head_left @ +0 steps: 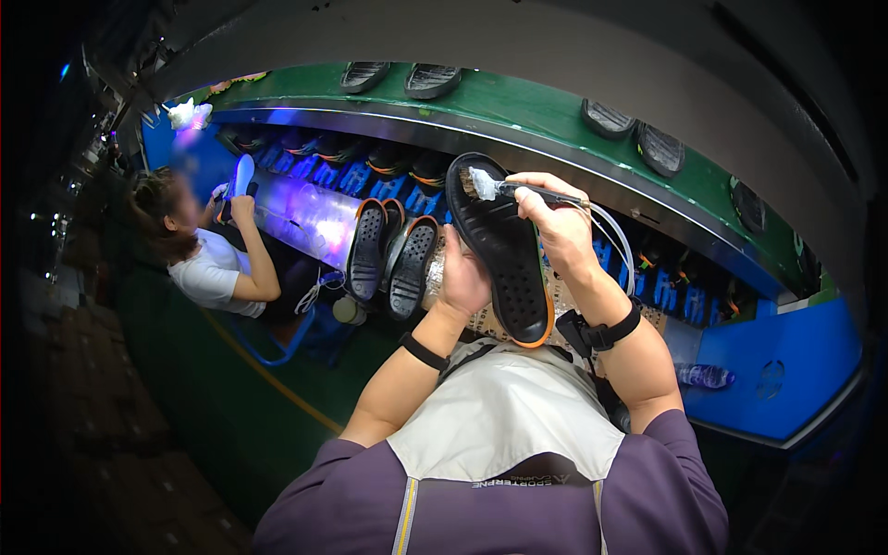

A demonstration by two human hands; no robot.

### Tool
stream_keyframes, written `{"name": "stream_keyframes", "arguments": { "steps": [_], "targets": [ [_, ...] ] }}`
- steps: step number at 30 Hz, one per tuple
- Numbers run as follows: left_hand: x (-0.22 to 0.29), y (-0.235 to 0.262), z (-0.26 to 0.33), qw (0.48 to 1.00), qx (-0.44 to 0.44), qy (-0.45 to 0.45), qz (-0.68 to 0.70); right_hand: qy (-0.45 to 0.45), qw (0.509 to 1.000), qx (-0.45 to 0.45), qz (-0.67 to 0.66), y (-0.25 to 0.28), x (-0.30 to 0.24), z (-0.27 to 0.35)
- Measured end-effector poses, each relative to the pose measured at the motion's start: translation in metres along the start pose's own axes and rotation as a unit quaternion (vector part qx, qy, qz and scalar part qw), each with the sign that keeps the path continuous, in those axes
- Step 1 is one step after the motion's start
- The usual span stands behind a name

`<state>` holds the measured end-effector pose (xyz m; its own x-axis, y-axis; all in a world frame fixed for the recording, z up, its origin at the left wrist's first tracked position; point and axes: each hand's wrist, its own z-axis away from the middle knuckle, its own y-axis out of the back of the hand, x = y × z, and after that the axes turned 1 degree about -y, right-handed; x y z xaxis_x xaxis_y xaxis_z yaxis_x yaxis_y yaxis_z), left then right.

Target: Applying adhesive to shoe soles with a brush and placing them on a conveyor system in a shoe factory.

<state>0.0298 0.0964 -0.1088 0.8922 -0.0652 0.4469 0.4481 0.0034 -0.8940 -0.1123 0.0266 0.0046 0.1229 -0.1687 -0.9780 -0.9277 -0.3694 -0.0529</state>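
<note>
In front of my body a black shoe sole is held up at a tilt, its hollow, ribbed side facing me and an orange edge at its lower end. My left hand grips it by the left edge. In my right hand is a brush with brown bristles and a whitish wrapped head, pressed against the upper part of the sole. A clear tube curves away behind that hand. Left of my left hand, several black soles with orange rims lie on the bench, holes facing up.
Ahead, a green conveyor belt with a metal edge carries several dark soles. Below it, blue racks hold more shoe parts. At the left, a co-worker handles a sole. A plastic bottle lies at right, beside a blue panel.
</note>
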Motion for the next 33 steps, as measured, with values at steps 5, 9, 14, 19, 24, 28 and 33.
{"name": "stream_keyframes", "arguments": {
  "steps": [5, 9, 14, 19, 24, 28, 33],
  "targets": [
    [-0.001, -0.006, -0.004, 1.0, -0.012, -0.012, -0.01, 0.017, 1.0, 0.008, -0.012, -0.004, 0.004, -0.004],
    [-0.004, -0.008, -0.001, 1.0, 0.001, -0.007, -0.015, 0.036, 0.999, 0.024, 0.015, -0.012, 0.012, 0.001],
    [-0.001, -0.002, -0.011, 0.989, -0.002, -0.097, -0.115, 0.121, 0.972, -0.028, 0.2, -0.006, 0.015, 0.019],
    [0.028, 0.006, -0.017, 0.989, -0.035, -0.103, -0.1, 0.053, 0.904, -0.24, 0.349, 0.039, -0.018, 0.046],
    [0.02, -0.007, -0.014, 0.992, 0.006, -0.103, -0.072, 0.105, 0.97, -0.128, 0.176, 0.036, -0.03, 0.031],
    [-0.005, -0.031, 0.003, 0.993, 0.006, -0.065, -0.095, 0.082, 0.996, 0.005, 0.043, 0.005, -0.024, 0.011],
    [0.007, -0.029, 0.008, 0.994, -0.042, -0.043, -0.088, 0.06, 0.967, -0.246, -0.008, 0.023, -0.022, 0.005]
  ]
}}
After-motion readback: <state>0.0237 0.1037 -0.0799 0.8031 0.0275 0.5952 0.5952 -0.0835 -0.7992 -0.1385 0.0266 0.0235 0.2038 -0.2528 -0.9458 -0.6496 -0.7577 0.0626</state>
